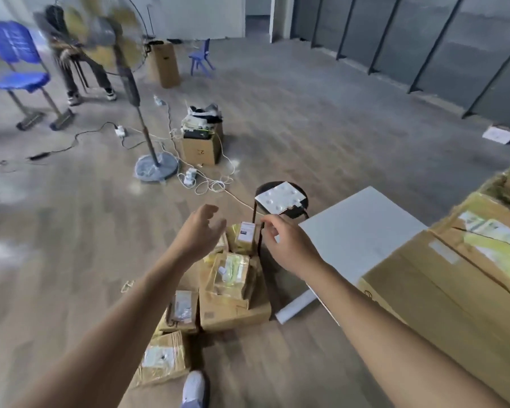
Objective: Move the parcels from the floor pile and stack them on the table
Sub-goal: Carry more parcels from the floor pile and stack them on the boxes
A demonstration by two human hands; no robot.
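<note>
Head-worn, facing forward-down, probably standing above parcels (pixel 230 278)

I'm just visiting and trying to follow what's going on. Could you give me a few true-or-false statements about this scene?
1. The left hand and the right hand hold nothing. True.
2. No parcels lie on the floor. False: several are piled there.
3. Boxes sit on the table. True.
4. The fan lies on its side. False: it stands upright.

White table (pixel 362 228) under big cardboard boxes (pixel 442 295); beside it, wooden floor (pixel 306 128) under a pile of taped parcels (pixel 233 290).
</note>
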